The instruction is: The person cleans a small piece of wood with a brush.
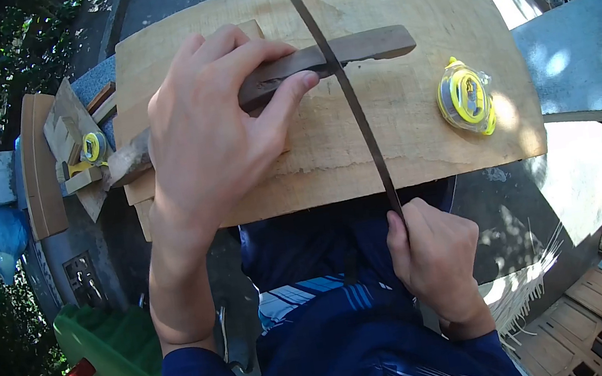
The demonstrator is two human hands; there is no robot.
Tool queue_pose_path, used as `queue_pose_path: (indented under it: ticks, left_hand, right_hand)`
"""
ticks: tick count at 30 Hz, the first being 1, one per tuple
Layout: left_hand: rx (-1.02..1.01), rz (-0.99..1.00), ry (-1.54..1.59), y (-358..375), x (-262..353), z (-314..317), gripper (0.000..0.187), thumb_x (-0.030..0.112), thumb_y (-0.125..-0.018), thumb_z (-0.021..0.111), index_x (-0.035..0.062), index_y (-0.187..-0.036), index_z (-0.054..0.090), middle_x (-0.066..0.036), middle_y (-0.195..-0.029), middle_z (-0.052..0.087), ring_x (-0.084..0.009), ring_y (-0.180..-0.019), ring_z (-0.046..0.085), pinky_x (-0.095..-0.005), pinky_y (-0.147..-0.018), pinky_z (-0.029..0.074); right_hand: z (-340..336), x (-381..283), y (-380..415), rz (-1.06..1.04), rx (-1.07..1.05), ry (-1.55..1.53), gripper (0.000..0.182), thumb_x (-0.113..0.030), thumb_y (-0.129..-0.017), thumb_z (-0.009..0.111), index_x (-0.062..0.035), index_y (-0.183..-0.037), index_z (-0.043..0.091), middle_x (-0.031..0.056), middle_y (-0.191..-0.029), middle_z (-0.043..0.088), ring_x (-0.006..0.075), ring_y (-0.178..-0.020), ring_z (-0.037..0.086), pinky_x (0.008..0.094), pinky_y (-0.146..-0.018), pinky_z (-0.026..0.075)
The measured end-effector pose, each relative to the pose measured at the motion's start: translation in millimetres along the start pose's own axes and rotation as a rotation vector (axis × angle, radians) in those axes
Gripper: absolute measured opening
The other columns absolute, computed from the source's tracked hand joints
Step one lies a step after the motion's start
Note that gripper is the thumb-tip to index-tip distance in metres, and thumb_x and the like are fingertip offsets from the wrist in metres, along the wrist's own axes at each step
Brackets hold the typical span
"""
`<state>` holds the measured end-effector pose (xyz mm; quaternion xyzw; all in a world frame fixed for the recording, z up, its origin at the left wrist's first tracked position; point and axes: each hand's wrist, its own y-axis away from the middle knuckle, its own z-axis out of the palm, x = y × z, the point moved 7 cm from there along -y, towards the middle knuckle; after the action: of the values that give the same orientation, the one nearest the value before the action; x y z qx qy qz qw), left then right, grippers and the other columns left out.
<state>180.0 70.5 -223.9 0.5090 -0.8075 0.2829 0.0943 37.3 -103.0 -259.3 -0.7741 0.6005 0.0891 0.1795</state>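
My left hand (218, 115) is wrapped round a long, dark brown piece of wood (373, 44), pressing it down over the board (414, 118), thumb along its near side. The wood's rougher, paler end (131, 159) juts out left of my wrist. A long, narrow, dark saw blade (361, 122) crosses over the wood just right of my left fingertips. Closed round its near end is my right hand (438, 257), at the board's front edge; any handle is hidden inside the fist. Beneath my left hand, a pale wood block (250, 30) is partly covered.
A yellow tape measure (467, 98) in a clear case lies on the board's right side. Another tape measure (93, 146) sits among wood scraps at left. A green cover (110, 361) is at lower left, wooden panels (589, 324) at lower right.
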Motion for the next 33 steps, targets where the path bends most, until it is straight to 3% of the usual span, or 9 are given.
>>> queue_pose_path:
  ticks: [10,17,24,29,33]
  left_hand:
    - [0.042,0.015,0.016,1.9,0.1,-2.9,0.027,0.024,-0.088,0.082,0.0042,-0.106,0.077,-0.008,-0.091,0.063,-0.0257,-0.088,0.062,-0.0377,-0.079,0.049]
    - [0.071,-0.004,-0.004,2.7,-1.5,-0.3,0.029,0.026,-0.088,0.083,0.0050,-0.106,0.078,-0.007,-0.089,0.061,-0.0247,-0.087,0.062,-0.0372,-0.078,0.049]
    - [0.061,-0.003,0.001,2.8,2.7,-1.4,0.029,0.026,-0.087,0.084,0.0056,-0.106,0.078,-0.007,-0.089,0.061,-0.0244,-0.086,0.061,-0.0370,-0.078,0.049]
    - [0.054,-0.020,0.006,3.3,1.5,-3.6,0.029,0.027,-0.086,0.084,0.0059,-0.106,0.079,-0.007,-0.088,0.062,-0.0249,-0.086,0.061,-0.0372,-0.077,0.049]
    - [0.075,-0.010,0.011,4.4,0.7,-4.0,0.029,0.027,-0.085,0.084,0.0060,-0.104,0.079,-0.007,-0.088,0.062,-0.0251,-0.086,0.061,-0.0378,-0.076,0.049]
  right_hand:
    - [4.3,-5.3,-32.2,-0.052,0.092,-0.042,0.028,-0.016,-0.094,0.073,-0.0087,-0.075,0.053,0.0056,-0.066,0.050,0.0202,-0.054,0.056,0.0336,-0.050,0.043]
    - [6.9,-10.9,10.3,-0.039,-0.050,-0.059,0.027,-0.014,-0.091,0.073,-0.0097,-0.074,0.052,0.0048,-0.065,0.048,0.0187,-0.053,0.056,0.0323,-0.050,0.043]
    - [1.5,-4.4,-8.9,-0.012,0.010,-0.056,0.026,-0.014,-0.094,0.071,-0.0090,-0.075,0.054,0.0057,-0.068,0.051,0.0209,-0.055,0.058,0.0340,-0.050,0.044]
    - [-9.0,3.1,-16.2,0.063,0.028,-0.159,0.009,-0.013,-0.097,0.068,-0.0052,-0.093,0.068,0.0076,-0.074,0.063,0.0238,-0.057,0.063,0.0351,-0.051,0.046]
    - [0.4,13.3,-11.0,0.160,0.002,-0.364,0.016,-0.009,-0.097,0.066,-0.0019,-0.111,0.071,0.0097,-0.071,0.068,0.0255,-0.056,0.066,0.0352,-0.050,0.048]
